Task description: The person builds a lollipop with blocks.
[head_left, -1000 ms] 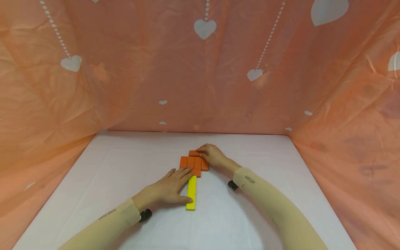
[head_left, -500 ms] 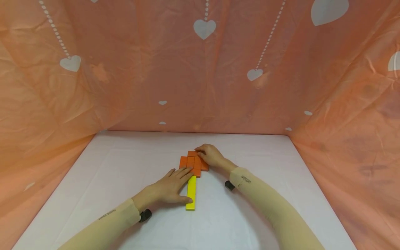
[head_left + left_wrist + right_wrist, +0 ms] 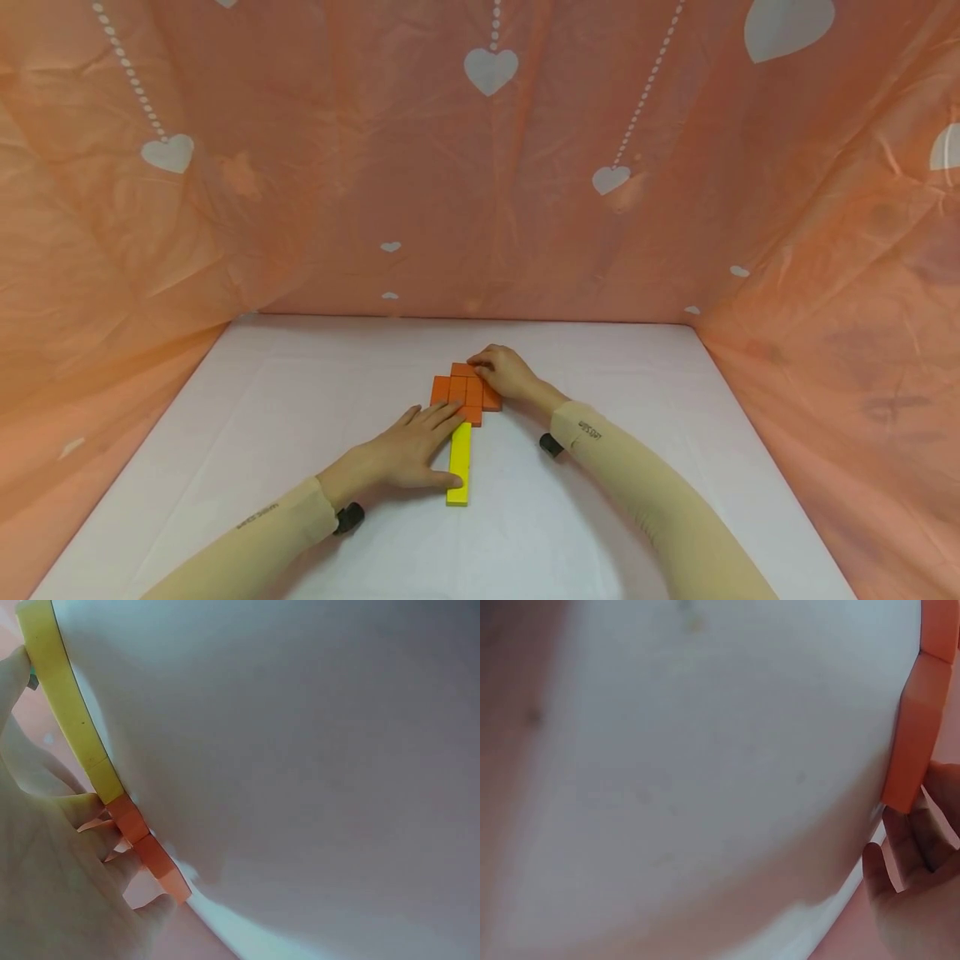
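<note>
In the head view, several orange blocks (image 3: 457, 389) lie flat, packed edge to edge. From their near side a long yellow strip of blocks (image 3: 459, 450) runs toward me. My left hand (image 3: 405, 450) lies spread along the left, its fingertips on the near orange blocks and its thumb on the yellow strip's near end. My right hand (image 3: 510, 373) is at the far right, thumb and forefinger pinching the farthest orange block (image 3: 462, 369) and hiding its right end. The right wrist view shows an orange block's side (image 3: 915, 742) beside the fingers.
All of it lies on a white-covered table (image 3: 600, 500). A pink curtain with white hearts (image 3: 491, 208) rises behind and at both sides. Each wrist wears a small black camera, such as the left one (image 3: 349, 517).
The farthest orange block has slid slightly left with my right hand, closer in line with the blocks before it. My left hand and the yellow strip have stayed put.
</note>
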`<action>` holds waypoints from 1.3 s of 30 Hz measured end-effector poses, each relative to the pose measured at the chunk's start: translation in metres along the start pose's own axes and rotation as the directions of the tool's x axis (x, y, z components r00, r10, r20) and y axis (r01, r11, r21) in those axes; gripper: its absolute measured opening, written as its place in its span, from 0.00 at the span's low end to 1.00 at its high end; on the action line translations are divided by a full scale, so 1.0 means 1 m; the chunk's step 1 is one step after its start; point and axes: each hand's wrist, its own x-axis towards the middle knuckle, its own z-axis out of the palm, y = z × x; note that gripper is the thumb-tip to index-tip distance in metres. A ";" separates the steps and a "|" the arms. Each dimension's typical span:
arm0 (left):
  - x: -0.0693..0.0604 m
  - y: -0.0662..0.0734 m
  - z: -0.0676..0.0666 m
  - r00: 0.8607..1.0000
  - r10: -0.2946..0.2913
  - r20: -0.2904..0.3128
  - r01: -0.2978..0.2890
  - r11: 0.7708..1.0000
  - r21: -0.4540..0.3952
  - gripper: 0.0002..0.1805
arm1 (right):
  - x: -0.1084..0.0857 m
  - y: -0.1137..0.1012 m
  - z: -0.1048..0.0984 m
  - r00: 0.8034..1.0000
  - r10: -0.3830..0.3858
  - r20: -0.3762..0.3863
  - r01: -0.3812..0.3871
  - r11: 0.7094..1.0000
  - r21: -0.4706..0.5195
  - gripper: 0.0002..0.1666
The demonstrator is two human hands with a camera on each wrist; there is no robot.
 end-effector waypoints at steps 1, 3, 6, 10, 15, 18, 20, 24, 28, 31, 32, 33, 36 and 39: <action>0.000 0.000 0.000 1.000 -0.003 0.002 0.003 1.000 0.004 0.59 | 0.000 0.000 0.000 1.000 -0.001 -0.001 0.001 1.000 0.001 0.15; 0.000 0.000 0.000 1.000 -0.002 0.001 0.002 1.000 0.003 0.59 | 0.000 0.001 0.000 1.000 -0.006 -0.002 0.006 1.000 0.000 0.15; 0.000 -0.001 -0.001 1.000 0.001 0.003 -0.001 1.000 0.003 0.58 | 0.000 0.002 0.001 1.000 -0.014 0.000 0.014 1.000 0.004 0.15; 0.000 -0.001 -0.001 1.000 0.006 0.004 -0.006 1.000 -0.002 0.57 | 0.000 0.003 0.002 1.000 -0.014 0.011 0.014 1.000 0.012 0.16; 0.000 -0.001 -0.002 1.000 0.011 0.004 -0.011 1.000 -0.005 0.57 | 0.000 0.004 0.002 1.000 -0.012 0.016 0.012 1.000 0.007 0.16; 0.001 0.000 -0.002 1.000 0.008 0.004 -0.008 1.000 -0.001 0.57 | -0.001 0.005 0.002 1.000 -0.017 0.013 0.017 1.000 0.007 0.16; 0.001 -0.001 -0.001 1.000 0.006 0.001 -0.006 1.000 -0.001 0.57 | -0.001 0.005 0.002 1.000 -0.019 0.011 0.019 1.000 0.006 0.16; 0.002 -0.001 0.000 1.000 0.005 -0.002 -0.005 1.000 0.000 0.58 | -0.001 0.007 0.002 1.000 -0.013 0.018 0.013 1.000 0.011 0.16; 0.003 -0.001 0.000 1.000 0.006 -0.002 -0.006 1.000 -0.001 0.58 | -0.001 0.008 0.001 1.000 -0.005 0.026 0.004 1.000 0.023 0.16; 0.003 -0.002 0.000 1.000 0.007 -0.002 -0.007 1.000 0.003 0.58 | -0.001 0.010 0.002 1.000 -0.006 0.015 0.005 1.000 0.027 0.17; 0.004 -0.002 -0.001 1.000 0.008 -0.002 -0.008 1.000 0.004 0.58 | -0.001 0.010 0.001 1.000 -0.004 0.009 0.004 0.999 0.033 0.17; 0.004 -0.002 -0.001 1.000 0.010 -0.003 -0.010 1.000 0.004 0.58 | -0.002 0.010 0.001 1.000 0.000 0.005 0.000 0.999 0.041 0.18; 0.005 -0.004 -0.001 1.000 0.020 -0.007 -0.020 1.000 0.003 0.58 | -0.005 0.010 -0.002 1.000 0.027 -0.005 -0.026 0.996 0.087 0.20; 0.006 -0.006 0.000 0.999 0.031 -0.014 -0.030 0.999 0.010 0.58 | -0.010 0.009 -0.009 0.998 0.058 -0.005 -0.057 0.988 0.145 0.22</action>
